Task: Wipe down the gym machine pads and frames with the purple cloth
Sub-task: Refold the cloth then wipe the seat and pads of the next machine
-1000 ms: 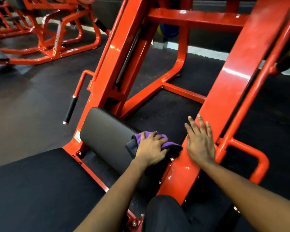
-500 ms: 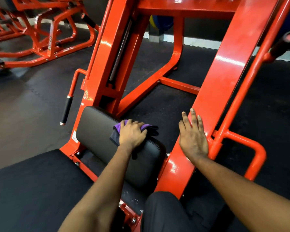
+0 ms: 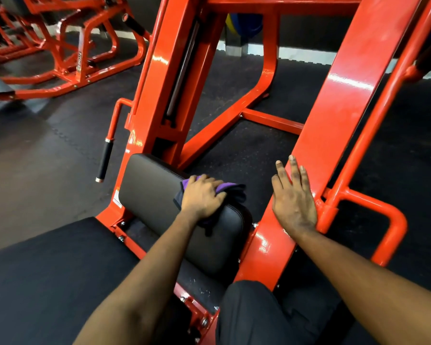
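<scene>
A grey-black roller pad (image 3: 149,190) lies across the orange machine between its two slanted beams. My left hand (image 3: 200,197) grips the bunched purple cloth (image 3: 225,188) and presses it on the pad's upper right part; most of the cloth is hidden under my fingers. My right hand (image 3: 292,202) rests flat, fingers straight, on the right orange beam (image 3: 339,108) and holds nothing.
The left orange beam (image 3: 164,70) carries a black-gripped handle (image 3: 104,160). An orange loop handle (image 3: 393,227) sticks out on the right. A black seat pad (image 3: 47,282) fills the lower left, my dark trouser leg (image 3: 254,314) the bottom. Another orange machine (image 3: 85,58) stands back left.
My left hand slid the cloth leftward along the pad from its right end, then nearly stopped. My right hand stayed flat on the beam.
</scene>
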A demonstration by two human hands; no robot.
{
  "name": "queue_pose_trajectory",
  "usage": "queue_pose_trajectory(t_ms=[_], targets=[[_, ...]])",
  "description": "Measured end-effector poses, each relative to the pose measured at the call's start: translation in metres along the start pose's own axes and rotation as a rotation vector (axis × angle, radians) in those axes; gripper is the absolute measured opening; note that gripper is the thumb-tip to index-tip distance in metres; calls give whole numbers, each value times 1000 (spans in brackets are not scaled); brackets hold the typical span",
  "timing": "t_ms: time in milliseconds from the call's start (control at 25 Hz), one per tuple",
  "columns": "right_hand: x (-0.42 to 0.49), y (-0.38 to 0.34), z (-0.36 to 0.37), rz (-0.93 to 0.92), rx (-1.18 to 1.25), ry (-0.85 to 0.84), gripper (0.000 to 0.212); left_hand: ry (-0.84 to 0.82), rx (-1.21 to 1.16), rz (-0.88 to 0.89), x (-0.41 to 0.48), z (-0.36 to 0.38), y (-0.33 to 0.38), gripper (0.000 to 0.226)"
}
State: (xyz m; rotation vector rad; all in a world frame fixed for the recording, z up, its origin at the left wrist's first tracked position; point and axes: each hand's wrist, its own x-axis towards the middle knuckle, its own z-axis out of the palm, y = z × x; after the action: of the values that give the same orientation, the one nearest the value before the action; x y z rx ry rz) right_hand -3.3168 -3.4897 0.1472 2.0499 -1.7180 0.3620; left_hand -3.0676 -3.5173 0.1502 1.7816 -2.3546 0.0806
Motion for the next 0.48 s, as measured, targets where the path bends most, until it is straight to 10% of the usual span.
queue_pose_trajectory(t_ms=[480], targets=[[3,-3,1,10,17,1,38,246,-249,-146,-54,18,84,40]])
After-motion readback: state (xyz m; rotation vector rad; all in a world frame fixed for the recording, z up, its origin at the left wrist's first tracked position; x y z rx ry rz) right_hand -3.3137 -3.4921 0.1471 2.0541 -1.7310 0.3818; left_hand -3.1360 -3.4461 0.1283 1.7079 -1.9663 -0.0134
